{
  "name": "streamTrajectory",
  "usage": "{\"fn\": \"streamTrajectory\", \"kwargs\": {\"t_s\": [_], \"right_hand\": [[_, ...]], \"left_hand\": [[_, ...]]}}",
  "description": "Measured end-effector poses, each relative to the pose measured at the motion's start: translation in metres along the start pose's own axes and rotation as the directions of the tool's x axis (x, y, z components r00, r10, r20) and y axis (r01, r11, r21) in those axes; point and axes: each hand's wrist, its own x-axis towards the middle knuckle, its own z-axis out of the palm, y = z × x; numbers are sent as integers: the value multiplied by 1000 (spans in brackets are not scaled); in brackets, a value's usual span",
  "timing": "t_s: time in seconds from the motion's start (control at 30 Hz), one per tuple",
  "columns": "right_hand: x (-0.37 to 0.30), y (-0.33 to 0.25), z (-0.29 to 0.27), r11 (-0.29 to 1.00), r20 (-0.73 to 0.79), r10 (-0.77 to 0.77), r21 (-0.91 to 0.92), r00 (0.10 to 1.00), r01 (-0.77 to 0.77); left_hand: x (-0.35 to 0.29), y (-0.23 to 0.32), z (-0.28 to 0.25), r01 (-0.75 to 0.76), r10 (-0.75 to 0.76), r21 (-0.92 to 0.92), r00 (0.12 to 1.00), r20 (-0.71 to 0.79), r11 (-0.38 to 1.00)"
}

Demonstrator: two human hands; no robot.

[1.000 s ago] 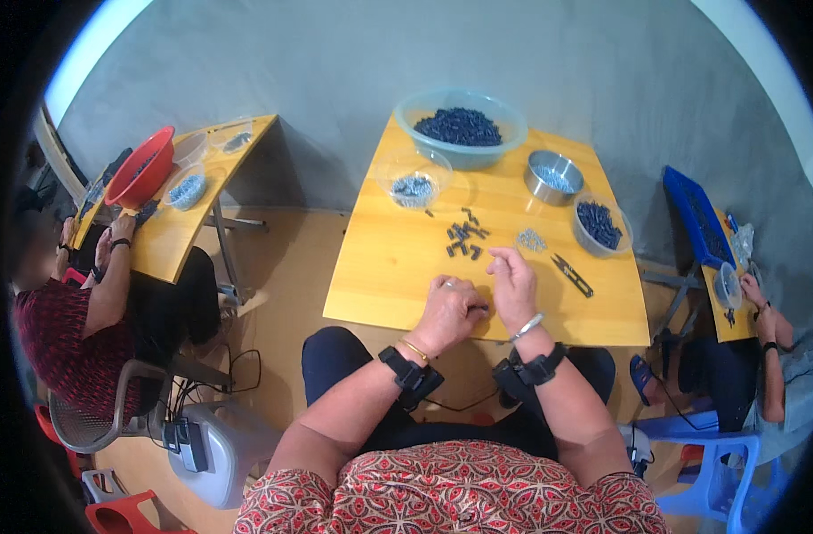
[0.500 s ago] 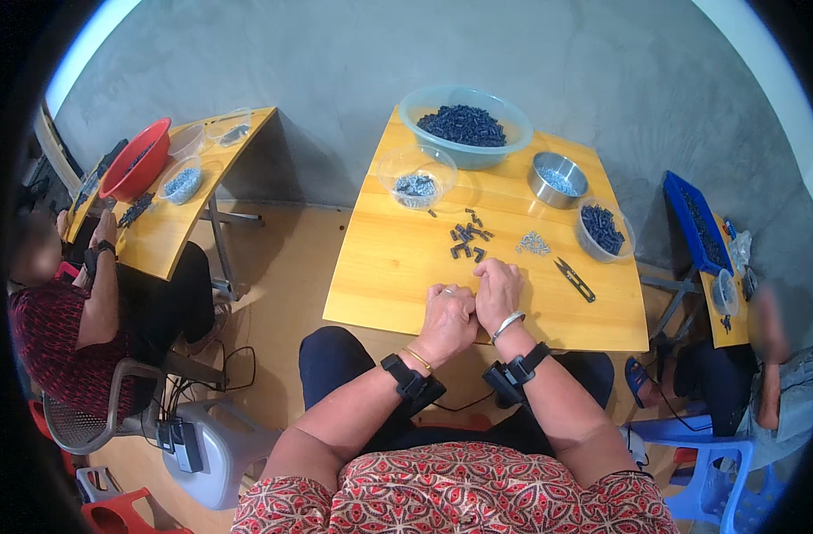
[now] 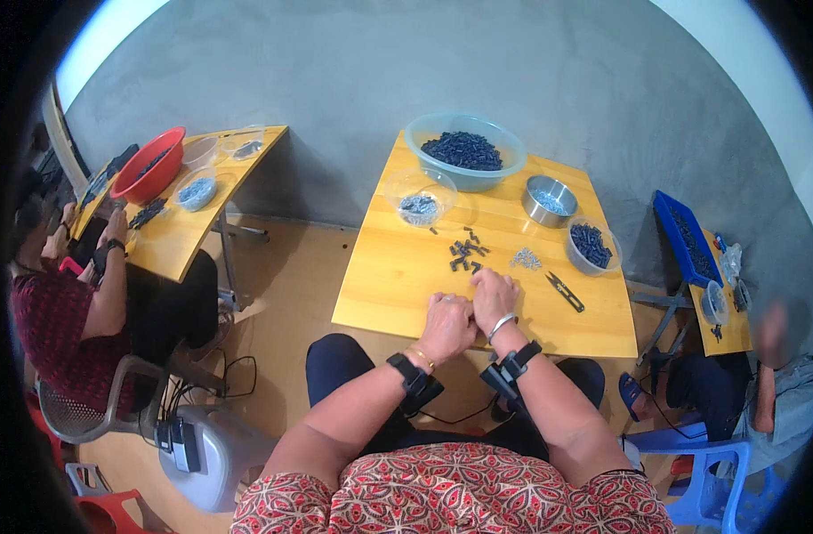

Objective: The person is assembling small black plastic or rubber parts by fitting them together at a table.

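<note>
My left hand (image 3: 449, 327) and my right hand (image 3: 495, 303) are side by side at the near edge of a yellow wooden table (image 3: 384, 285), touching or nearly so. Both sets of fingers are curled in, and whatever they hold is hidden. The right fingertips reach close to a loose group of small dark tubular pieces (image 3: 465, 251). To its right lies a small heap of shiny silvery bits (image 3: 526, 259). Black thread snips (image 3: 565, 292) rest further right. A clear tub (image 3: 593, 268) beside them holds more dark pieces.
A big pale-blue basin (image 3: 469, 182) of dark pieces stands at the back, with a clear bowl (image 3: 396, 191) and a steel bowl (image 3: 549, 215) before it. People sit at tables on both sides, with a red basin (image 3: 168, 153) left and a blue tray (image 3: 676, 238) right.
The whole view has shifted slightly, so the tables sit lower in the picture. My hands stay together, and the right fingertips are now closer to the loose dark pieces.
</note>
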Motion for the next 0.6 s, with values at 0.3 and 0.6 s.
{"fn": "streamTrajectory", "kwargs": {"t_s": [0.3,0.6], "right_hand": [[-29,-58,-95,732,0,-63,680,998,46],[-36,-75,-124,834,-202,-366,363,909,416]], "left_hand": [[23,33,-75,395,-410,-880,871,269,263],[6,68,-84,415,-322,-902,843,430,-118]]}}
